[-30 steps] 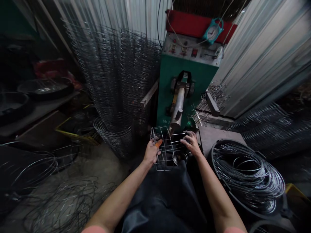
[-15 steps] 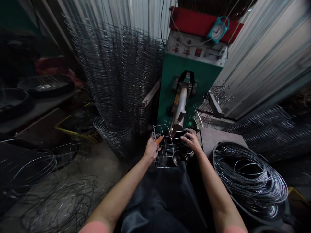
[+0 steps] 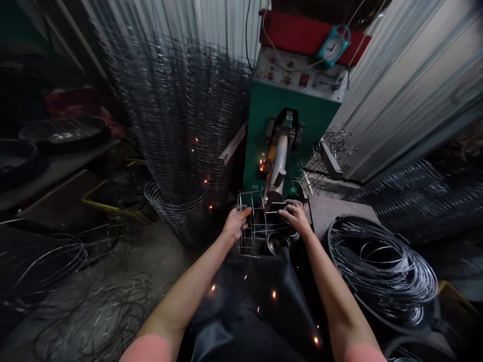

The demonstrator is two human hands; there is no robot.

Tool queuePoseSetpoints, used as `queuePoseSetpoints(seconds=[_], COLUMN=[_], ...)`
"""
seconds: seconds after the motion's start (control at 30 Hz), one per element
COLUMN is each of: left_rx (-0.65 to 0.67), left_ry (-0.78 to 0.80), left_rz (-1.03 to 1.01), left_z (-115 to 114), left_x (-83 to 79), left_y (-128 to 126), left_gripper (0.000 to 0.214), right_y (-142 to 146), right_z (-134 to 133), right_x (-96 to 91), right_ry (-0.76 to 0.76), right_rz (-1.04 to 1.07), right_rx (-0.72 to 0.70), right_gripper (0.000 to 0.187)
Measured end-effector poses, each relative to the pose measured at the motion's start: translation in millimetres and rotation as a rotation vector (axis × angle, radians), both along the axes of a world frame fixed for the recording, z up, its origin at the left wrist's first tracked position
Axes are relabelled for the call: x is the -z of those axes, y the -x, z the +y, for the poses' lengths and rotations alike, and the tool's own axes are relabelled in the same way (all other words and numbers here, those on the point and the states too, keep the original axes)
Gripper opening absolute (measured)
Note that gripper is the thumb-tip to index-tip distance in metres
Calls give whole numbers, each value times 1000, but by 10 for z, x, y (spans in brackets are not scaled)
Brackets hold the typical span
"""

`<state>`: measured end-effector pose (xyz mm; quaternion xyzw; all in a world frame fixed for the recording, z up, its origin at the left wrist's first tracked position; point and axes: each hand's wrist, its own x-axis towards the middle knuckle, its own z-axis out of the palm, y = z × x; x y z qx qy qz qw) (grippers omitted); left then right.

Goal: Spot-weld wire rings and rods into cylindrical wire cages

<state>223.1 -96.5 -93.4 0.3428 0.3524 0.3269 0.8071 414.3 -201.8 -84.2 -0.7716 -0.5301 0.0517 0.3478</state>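
My left hand [image 3: 236, 222] is closed on the left side of a small wire frame [image 3: 253, 232], with an orange cover on one finger. My right hand [image 3: 295, 215] pinches a thin straight wire [image 3: 274, 211] at the frame's right. The wire crosses just below the tip of the metal electrode arm [image 3: 278, 168], which reaches out from a green spot welder [image 3: 258, 120]. Orange sparks fly near the arm and over the dark apron [image 3: 241, 301]. A round metal cup [image 3: 275, 243] sits below the wire. Whether the wire is joined to the frame, I cannot tell.
Tall stacks of wire rings [image 3: 166, 105] stand to the left of the welder. A tub of coiled wire [image 3: 381, 261] is at the right. Loose wire [image 3: 98, 311] lies on the floor at the left. A teal clock [image 3: 334, 46] hangs on the welder's top.
Sparks have appeared around the electrode arm, the ring stacks and the apron. Both hands keep their holds with hardly any movement. The view has shifted slightly.
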Motion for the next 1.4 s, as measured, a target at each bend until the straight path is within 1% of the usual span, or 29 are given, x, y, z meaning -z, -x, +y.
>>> queuePoseSetpoints(seconds=[0.07, 0.17, 0.27, 0.37, 0.43, 0.5, 0.53, 0.57, 0.6, 0.67, 0.7, 0.73, 0.8, 0.83, 0.87, 0.9, 0.97, 1.03, 1.07, 1.1, 1.17, 1.23, 1.3, 1.33, 1.4], left_rx=[51, 145, 198, 182, 183, 236, 245, 217, 150, -21, -58, -40, 128, 208, 256, 268, 210, 161, 174, 217, 353, 469, 538, 561, 583], left_ry=[-17, -9, 64, 128, 119, 60, 10, -55, -140, -384, -536, -696, -993, -1095, -1168, -1211, -1238, -1194, -1147, -1081, -908, -723, -583, -541, -524], left_rz=[-22, -87, -185, -299, -347, -326, -278, -205, -121, 20, 67, 96, 139, 156, 161, 148, 97, 69, 78, 101, 171, 234, 265, 272, 285], left_z=[-36, -95, -154, -202, -202, -159, -124, -87, -55, -35, -57, -99, -224, -288, -342, -379, -394, -338, -295, -249, -164, -102, -59, -39, 3], left_x=[33, 152, 281, 358, 376, 357, 324, 272, 197, -20, -155, -300, -595, -734, -865, -985, -1191, -1340, -1384, -1400, -1344, -1176, -941, -819, -600], left_y=[150, 508, 914, 1209, 1318, 1382, 1407, 1430, 1450, 1474, 1471, 1455, 1383, 1332, 1276, 1219, 1112, 1016, 967, 916, 808, 703, 623, 596, 565], left_gripper=[49, 49, 44, 39, 40, 43, 46, 49, 53, 62, 66, 69, 68, 61, 52, 45, 37, 37, 38, 38, 41, 46, 51, 52, 53], right_y=[163, 342, 319, 232, 274, 435, 550, 677, 809, 1053, 1154, 1239, 1349, 1374, 1378, 1361, 1273, 1129, 1045, 960, 803, 685, 619, 603, 590], right_z=[-154, -510, -921, -1229, -1317, -1293, -1242, -1170, -1083, -888, -795, -713, -609, -591, -594, -615, -682, -730, -734, -721, -655, -568, -498, -475, -448], right_x=[-26, -116, -291, -525, -698, -864, -937, -998, -1047, -1105, -1120, -1132, -1166, -1196, -1238, -1289, -1399, -1464, -1460, -1425, -1260, -997, -703, -569, -353], right_ry=[-8, -54, -97, -128, -199, -306, -356, -397, -424, -430, -410, -385, -328, -302, -282, -266, -251, -259, -259, -253, -212, -132, -51, -19, 17], right_rz=[-35, -87, -75, -2, 24, -19, -62, -112, -161, -255, -296, -333, -381, -395, -408, -423, -465, -495, -494, -483, -418, -303, -181, -138, -94], right_rx=[8, -63, -96, -117, -157, -167, -164, -166, -178, -230, -264, -295, -333, -339, -333, -315, -249, -156, -111, -76, -55, -71, -81, -80, -84], right_gripper=[33, 28, 38, 32, 27, 24, 23, 22, 21, 21, 22, 23, 24, 25, 25, 25, 24, 25, 26, 27, 28, 26, 25, 24, 24])
